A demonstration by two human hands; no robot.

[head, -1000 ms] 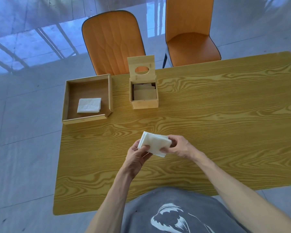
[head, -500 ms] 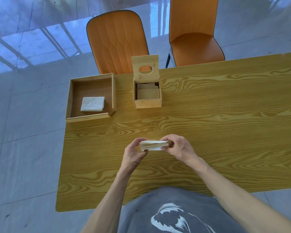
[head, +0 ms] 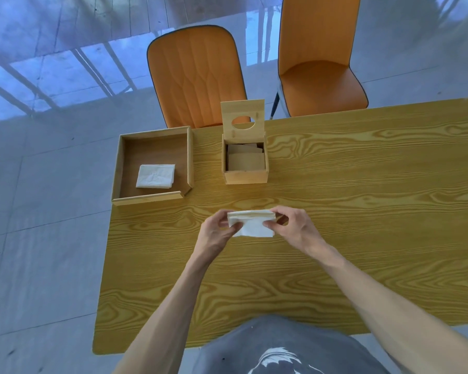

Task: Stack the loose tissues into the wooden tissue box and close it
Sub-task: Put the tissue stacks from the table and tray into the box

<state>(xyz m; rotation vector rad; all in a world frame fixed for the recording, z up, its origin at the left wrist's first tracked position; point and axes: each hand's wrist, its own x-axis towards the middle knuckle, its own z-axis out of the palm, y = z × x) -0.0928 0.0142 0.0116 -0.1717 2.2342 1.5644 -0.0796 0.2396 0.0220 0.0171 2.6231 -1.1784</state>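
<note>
Nearest the body, both hands meet over the middle of the wooden surface (head: 362,211). The left hand (head: 216,233) and the right hand (head: 295,228) pinch the two ends of a small stack of white tissues (head: 251,224). The left fingers (head: 234,225) are closed on its left end and the right fingers (head: 272,224) on its right end, thumbs toward the body. The stack is held off the surface with its long axis running left to right, its layered edge turned up and away from the person, one sheet hanging down the near side.

Straight ahead of the held stack, well apart from it, stands the wooden tissue box (head: 245,164). Its lid (head: 242,118), with an oval slot, stands upright at the far side, so the opening faces up. Inside lie what look like tan sheets or cards; how full the box is cannot be told.

That line matters for the next move: the box lies directly forward of both hands, about equally near to each, so a straight push away from the body should bring the stack over the opening. The stack would probably need to be laid flat to go in.

Farther left, a shallow wooden tray (head: 189,157) holds another folded tissue (head: 155,176), nearer the left hand, not yet loaded.
</note>
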